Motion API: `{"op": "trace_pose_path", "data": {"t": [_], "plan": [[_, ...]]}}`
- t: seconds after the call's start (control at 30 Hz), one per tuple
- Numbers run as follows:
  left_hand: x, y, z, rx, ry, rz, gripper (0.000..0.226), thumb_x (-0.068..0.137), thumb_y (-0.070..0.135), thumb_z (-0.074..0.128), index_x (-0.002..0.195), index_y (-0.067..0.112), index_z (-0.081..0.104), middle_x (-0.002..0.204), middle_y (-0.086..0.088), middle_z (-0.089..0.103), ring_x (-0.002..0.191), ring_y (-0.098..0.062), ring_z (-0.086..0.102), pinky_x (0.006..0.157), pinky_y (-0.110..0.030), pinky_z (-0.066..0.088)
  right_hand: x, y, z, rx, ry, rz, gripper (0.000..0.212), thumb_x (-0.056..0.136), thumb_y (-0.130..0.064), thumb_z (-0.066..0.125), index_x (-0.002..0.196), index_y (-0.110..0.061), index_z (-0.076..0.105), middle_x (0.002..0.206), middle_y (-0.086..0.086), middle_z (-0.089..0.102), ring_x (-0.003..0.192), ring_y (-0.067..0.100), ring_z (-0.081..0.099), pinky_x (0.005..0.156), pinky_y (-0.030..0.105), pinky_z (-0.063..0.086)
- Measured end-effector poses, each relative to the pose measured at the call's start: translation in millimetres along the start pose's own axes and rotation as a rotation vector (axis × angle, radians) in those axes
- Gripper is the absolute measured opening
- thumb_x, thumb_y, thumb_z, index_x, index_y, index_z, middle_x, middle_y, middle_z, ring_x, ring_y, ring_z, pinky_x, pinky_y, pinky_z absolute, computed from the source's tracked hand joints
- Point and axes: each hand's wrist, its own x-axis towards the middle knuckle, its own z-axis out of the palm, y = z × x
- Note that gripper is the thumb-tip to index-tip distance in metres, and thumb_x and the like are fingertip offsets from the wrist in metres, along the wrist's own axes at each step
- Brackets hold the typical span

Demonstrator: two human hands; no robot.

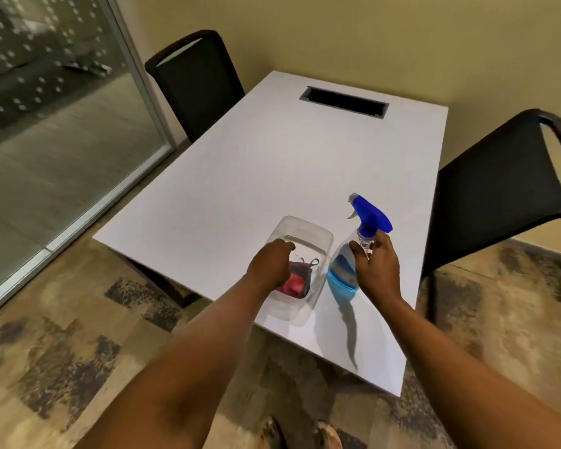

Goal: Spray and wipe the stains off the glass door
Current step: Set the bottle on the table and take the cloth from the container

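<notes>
Glass door [55, 118] panels fill the upper left of the view, well left of a white table [272, 163], and run out of the picture at the top and left. Pale dots pattern the glass; any stains on it are too small and blurred to make out.

On the near end of the table stands a spray bottle [353, 254] with a blue trigger head, clear body and blue liquid low inside. The right hand [374, 264] is at the bottle's neck, thumb on one side and fingers on the other, loosely curved and part open. Whether they touch or grip the neck cannot be told, since the hand hides much of the bottle's right side.

Just left of the bottle, touching or nearly touching it, sits a clear plastic container [300, 264]. The left hand [271, 262] reaches down into it, fingers curled. A red and dark cloth [297, 281] lies in the container, partly covered by the hand; whether the fingers hold it cannot be told.

A black chair [195, 82] stands at the table's far left corner, another black chair [499, 189] at its right side, cut off by the frame. A dark rectangular slot [344, 102] is set in the far end of the table.
</notes>
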Motion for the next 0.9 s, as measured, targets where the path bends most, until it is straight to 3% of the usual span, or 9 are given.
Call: {"op": "trace_pose_path", "data": {"t": [0.4,0.6,0.7,0.9], "plan": [[36,-6,22,0.133,-0.221,0.081,0.063,0.095,0.01,0.053,0.153,0.008,0.031,0.15,-0.013,0.043,0.145,-0.033,0.028,0.114,-0.039,0.035,3,20,11,0.015,0.024,0.051,0.047,0.093,-0.033,0.067,0.133,-0.018,0.048,0.124,-0.001,0.059,0.102,0.01,0.052,0.086,0.025,0.043],[50,-10,35,0.317,-0.331,0.061,0.067,0.096,0.014,0.048,0.157,0.011,0.02,0.155,-0.012,0.035,0.148,-0.039,0.021,0.117,-0.044,0.026,-1,26,2,0.026,-0.007,0.078,0.063,0.086,-0.04,0.071,0.139,-0.017,0.046,0.136,0.001,0.056,0.121,0.021,0.056,0.092,0.03,0.046],[54,-13,41,0.354,-0.356,0.045,0.065,0.094,0.013,0.047,0.155,0.014,0.023,0.149,-0.011,0.042,0.142,-0.038,0.028,0.114,-0.045,0.026,-6,30,-5,-0.024,-0.005,0.084,0.071,0.083,-0.041,0.075,0.142,-0.018,0.041,0.137,0.001,0.055,0.116,0.018,0.056,0.094,0.034,0.049],[55,-14,48,0.459,-0.275,0.094,0.041,0.096,0.018,0.047,0.136,0.011,0.045,0.131,-0.01,0.057,0.125,-0.033,0.05,0.105,-0.041,0.033,-30,48,-12,-0.161,-0.015,0.09,0.059,0.08,-0.053,0.071,0.128,-0.025,0.05,0.109,-0.004,0.06,0.086,0.011,0.059,0.074,0.024,0.055]]}}
